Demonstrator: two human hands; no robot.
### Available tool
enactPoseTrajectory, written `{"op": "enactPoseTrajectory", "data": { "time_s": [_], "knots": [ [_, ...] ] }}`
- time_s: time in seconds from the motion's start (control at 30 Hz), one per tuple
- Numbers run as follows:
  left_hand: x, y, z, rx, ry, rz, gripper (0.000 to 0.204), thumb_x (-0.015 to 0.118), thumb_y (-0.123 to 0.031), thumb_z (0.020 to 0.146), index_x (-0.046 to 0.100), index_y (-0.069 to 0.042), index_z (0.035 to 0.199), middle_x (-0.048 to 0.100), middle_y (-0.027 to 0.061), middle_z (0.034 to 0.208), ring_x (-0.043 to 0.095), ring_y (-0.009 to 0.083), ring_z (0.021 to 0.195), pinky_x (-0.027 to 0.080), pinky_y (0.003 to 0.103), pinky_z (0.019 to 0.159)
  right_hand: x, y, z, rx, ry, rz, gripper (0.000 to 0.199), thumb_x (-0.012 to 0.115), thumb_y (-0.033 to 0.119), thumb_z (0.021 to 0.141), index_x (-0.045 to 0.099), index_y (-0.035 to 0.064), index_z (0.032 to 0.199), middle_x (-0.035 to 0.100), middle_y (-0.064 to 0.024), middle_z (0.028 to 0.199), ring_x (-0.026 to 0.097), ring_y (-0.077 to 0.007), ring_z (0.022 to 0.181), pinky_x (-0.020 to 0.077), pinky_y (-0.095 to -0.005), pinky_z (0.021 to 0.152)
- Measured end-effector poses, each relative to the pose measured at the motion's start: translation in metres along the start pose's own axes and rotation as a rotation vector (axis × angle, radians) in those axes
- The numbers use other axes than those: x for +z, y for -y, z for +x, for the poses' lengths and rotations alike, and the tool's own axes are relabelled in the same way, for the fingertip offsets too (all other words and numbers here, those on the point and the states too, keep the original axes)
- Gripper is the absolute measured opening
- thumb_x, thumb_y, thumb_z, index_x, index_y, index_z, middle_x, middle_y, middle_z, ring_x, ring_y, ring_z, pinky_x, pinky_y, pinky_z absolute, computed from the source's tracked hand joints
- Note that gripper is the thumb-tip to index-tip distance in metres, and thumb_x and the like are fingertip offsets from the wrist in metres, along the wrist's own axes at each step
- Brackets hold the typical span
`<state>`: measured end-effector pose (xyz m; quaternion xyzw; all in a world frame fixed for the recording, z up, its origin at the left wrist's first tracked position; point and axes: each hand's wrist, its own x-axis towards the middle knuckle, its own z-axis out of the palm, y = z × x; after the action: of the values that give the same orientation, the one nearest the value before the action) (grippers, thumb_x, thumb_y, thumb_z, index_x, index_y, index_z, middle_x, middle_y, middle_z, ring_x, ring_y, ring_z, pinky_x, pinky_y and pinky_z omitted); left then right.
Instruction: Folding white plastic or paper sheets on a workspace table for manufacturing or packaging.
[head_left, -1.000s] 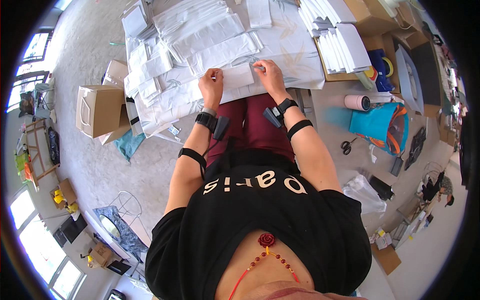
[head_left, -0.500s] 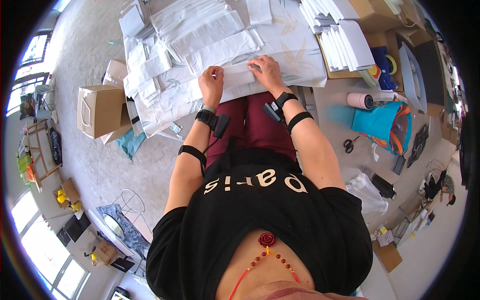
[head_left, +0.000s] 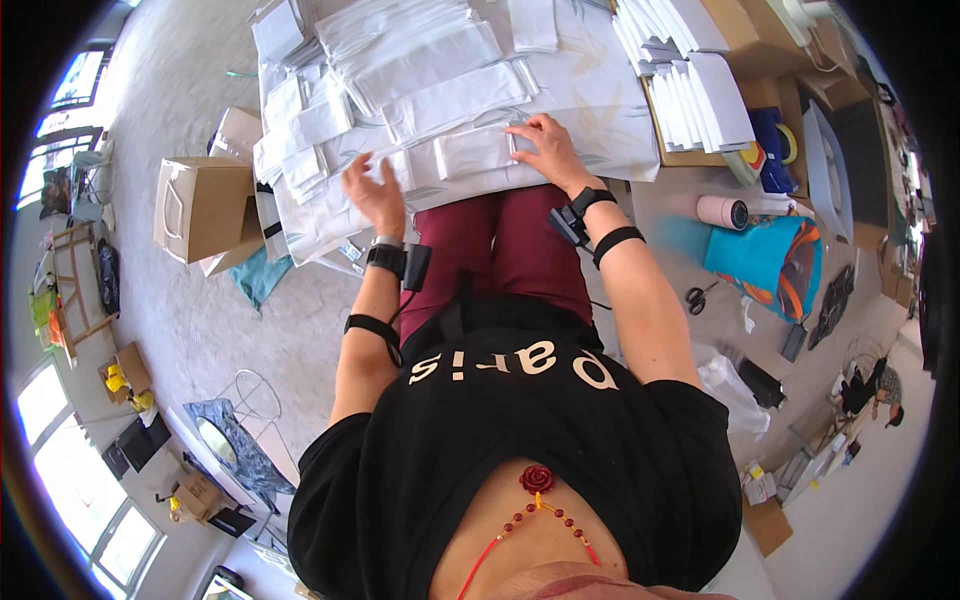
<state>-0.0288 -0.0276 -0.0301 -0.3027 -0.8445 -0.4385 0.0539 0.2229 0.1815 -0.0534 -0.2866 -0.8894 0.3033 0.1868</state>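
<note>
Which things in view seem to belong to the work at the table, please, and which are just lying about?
Likely in the job: flat white packet by the right hand; overlapping white packets.
Likely just lying about: pink bottle; scissors; turquoise bag; cardboard box.

White packets glossy, plastic-looking; carton matt cardboard.
</note>
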Motion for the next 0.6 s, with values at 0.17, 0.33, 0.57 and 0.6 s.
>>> {"op": "enactPoseTrajectory", "data": {
  "time_s": [0.17,0.33,0.57,0.6],
  "knots": [
    [-0.044,0.063,0.000,-0.325,-0.159,0.359,0.049,0.085,-0.028,0.081,0.063,-0.005,0.118,0.058,0.0166,0.119,0.050,0.0378,0.119,0.038,0.052,0.104,-0.003,0.008,0.004,-0.016,0.038,-0.039,0.052,0.088,0.027,0.076,0.074,0.0282,0.127,0.060,-0.0089,0.110,0.061,-0.0282,0.105,0.0515,-0.0417,0.095],
    [-0.051,0.075,0.001,-0.435,-0.025,0.404,0.053,0.084,-0.041,0.080,0.067,-0.006,0.116,0.053,0.0185,0.131,0.043,0.0409,0.131,0.033,0.059,0.110,-0.006,0.008,0.003,0.010,0.058,-0.045,0.054,0.088,0.028,0.076,0.073,0.0294,0.129,0.059,-0.0093,0.112,0.061,-0.0286,0.107,0.0511,-0.0425,0.097],
    [-0.058,0.085,0.007,-0.367,-0.115,0.024,0.033,0.080,-0.027,0.085,0.068,-0.001,0.102,0.066,0.0126,0.101,0.062,0.0267,0.093,0.050,0.038,0.085,-0.011,0.033,0.009,0.023,0.022,-0.066,0.060,0.087,0.028,0.078,0.068,0.0176,0.134,0.060,-0.0116,0.117,0.060,-0.0309,0.113,0.0496,-0.0430,0.101],
    [-0.058,0.066,0.007,-0.365,-0.143,-0.066,0.030,0.080,-0.024,0.086,0.067,-0.001,0.101,0.066,0.0103,0.096,0.062,0.0232,0.086,0.050,0.035,0.080,-0.010,0.039,0.010,0.029,-0.020,-0.063,0.062,0.086,0.029,0.078,0.067,0.0135,0.135,0.060,-0.0121,0.118,0.059,-0.0315,0.114,0.0493,-0.0436,0.101]
  ]
}}
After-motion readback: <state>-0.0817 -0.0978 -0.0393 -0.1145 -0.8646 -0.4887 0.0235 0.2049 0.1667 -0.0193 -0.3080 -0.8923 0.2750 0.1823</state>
